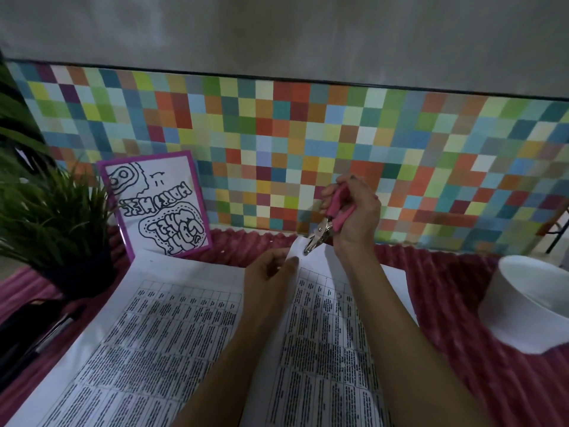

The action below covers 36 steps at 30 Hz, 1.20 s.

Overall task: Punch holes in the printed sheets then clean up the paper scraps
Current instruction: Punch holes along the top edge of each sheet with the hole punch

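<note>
My right hand (354, 211) grips a pink-handled hole punch (328, 223). Its metal jaws sit on the top corner of a printed sheet (326, 334) that is lifted off the table. My left hand (271, 272) pinches that sheet's top edge just left of the punch. A second printed sheet (147, 343) with a table of text lies flat on the left. Paper scraps are too small to make out.
A white bowl (523, 306) stands at the right on the pink ribbed cloth (462, 291). A potted green plant (52, 223) and a pink-framed drawing (157, 208) stand at the back left. Dark pens (40, 337) lie at the left edge. A multicoloured checked wall (308, 143) backs the table.
</note>
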Available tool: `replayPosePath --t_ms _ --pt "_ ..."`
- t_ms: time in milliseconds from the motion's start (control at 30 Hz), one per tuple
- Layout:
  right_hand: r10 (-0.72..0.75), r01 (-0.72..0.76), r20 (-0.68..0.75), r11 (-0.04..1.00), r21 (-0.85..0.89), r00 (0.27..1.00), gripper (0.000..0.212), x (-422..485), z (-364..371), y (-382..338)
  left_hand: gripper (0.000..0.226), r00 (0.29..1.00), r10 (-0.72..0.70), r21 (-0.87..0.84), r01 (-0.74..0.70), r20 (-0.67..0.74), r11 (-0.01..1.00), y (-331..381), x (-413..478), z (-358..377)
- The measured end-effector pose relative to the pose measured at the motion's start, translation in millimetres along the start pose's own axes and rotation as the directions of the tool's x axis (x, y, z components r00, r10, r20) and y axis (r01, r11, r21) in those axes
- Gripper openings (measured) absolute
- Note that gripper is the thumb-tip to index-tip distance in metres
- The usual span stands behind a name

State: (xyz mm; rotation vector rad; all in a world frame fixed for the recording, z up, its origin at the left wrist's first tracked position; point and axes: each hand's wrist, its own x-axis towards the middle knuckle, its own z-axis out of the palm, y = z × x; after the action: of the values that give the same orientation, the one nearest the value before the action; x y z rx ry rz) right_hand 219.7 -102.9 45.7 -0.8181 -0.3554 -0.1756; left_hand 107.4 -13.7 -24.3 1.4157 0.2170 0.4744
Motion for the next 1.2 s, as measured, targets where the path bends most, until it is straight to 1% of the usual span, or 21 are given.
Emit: replayPosePath --t_ms 200,333,467,533,633,733,833,900,1000,1067,1200 --pt "-0.038 0.038 -0.031 0.999 -0.005 0.999 0.020 -3.5 2.3 0.7 0.011 1.000 0.019 0.000 -0.019 0.005 1.000 -2.3 1.7 0.1" --pt "-0.063 0.062 -0.092 0.998 -0.021 0.994 0.019 -5.6 3.4 -0.2 0.011 0.999 0.034 0.007 -0.034 0.011 0.999 -2.7 1.5 -1.3" --pt "-0.049 0.046 -0.114 0.998 -0.031 0.992 0.018 -5.0 1.8 -0.6 0.009 0.995 0.101 0.083 -0.100 -0.013 0.992 -5.4 1.2 0.5" --pt "-0.024 0.020 -0.083 0.999 -0.040 0.996 0.016 -3.6 1.6 -0.7 0.013 0.989 0.144 0.144 -0.138 -0.032 0.980 -5.9 0.9 1.8" --pt "0.033 -0.032 0.015 0.999 -0.036 0.999 0.016 -3.4 -0.7 -1.0 0.019 0.981 0.189 0.233 -0.174 -0.044 0.957 -4.7 2.0 2.6" --pt "0.107 -0.102 0.078 0.993 -0.060 0.991 0.021 -7.1 -7.2 -6.3 0.023 0.972 0.223 0.295 -0.191 -0.077 0.936 -4.3 2.2 2.4" --pt "0.142 -0.136 0.118 0.989 -0.056 0.983 0.024 -11.7 -17.8 -12.8 0.022 0.964 0.259 0.338 -0.224 -0.061 0.914 -9.1 4.2 1.1" --pt "0.135 -0.132 0.093 0.990 -0.041 0.986 0.025 -12.7 -26.6 -15.9 0.020 0.963 0.266 0.352 -0.235 -0.041 0.906 -11.3 5.4 1.1" --pt "0.090 -0.089 0.008 0.992 -0.095 0.996 0.021 -8.9 -38.6 -21.5 0.029 0.963 0.266 0.348 -0.234 -0.047 0.908 -13.9 7.1 0.5" --pt "0.070 -0.076 -0.060 0.991 -0.113 0.996 0.016 -3.8 -46.4 -26.3 0.031 0.969 0.239 0.318 -0.209 -0.059 0.925 -16.5 9.0 -1.4" --pt "0.066 -0.080 -0.154 0.993 -0.083 0.986 0.015 3.6 -56.5 -34.2 0.031 0.974 0.224 0.278 -0.205 -0.041 0.939 -18.0 9.1 -2.1"
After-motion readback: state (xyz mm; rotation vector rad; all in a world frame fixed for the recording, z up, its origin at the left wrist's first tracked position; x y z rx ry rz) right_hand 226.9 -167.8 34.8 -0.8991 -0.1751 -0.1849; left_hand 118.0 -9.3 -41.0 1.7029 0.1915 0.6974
